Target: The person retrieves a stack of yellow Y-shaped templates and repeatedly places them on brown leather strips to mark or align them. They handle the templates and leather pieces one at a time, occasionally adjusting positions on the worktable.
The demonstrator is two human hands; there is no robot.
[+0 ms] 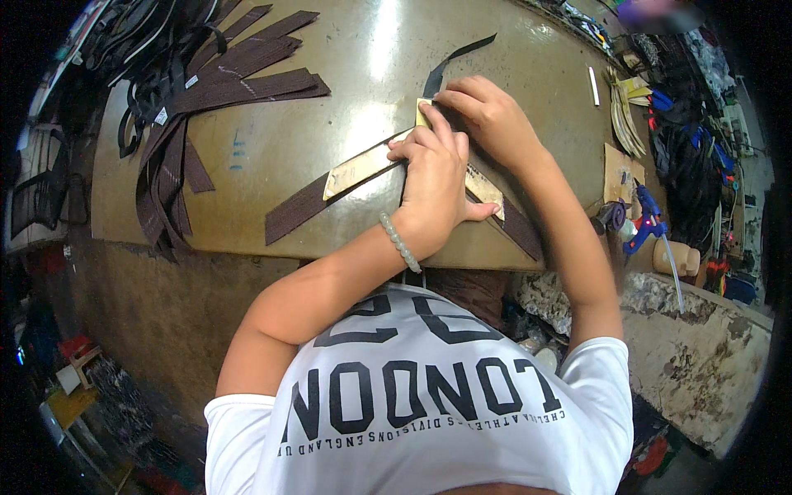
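A Y-shaped pale yellow template (363, 171) lies on the table, with dark brown woven strips (290, 211) under its two lower arms. My left hand (433, 177), with a beaded bracelet on its wrist, rests over the middle of the template. Its fingers are spread, the index finger on the upper arm and the thumb near the right arm. At the top of the template my right hand (495, 120) is closed, fingertips pinching the lower end of a black strap (436, 79). The strap's free end points away to the right. My hands partly hide the join.
Several brown woven straps (239, 91) with black parts and small white tags are heaped at the left. At the right edge are pale strips (627, 115), a blue glue gun (648, 219) and a tape roll (613, 214). A short white stick (593, 86) lies at the far right.
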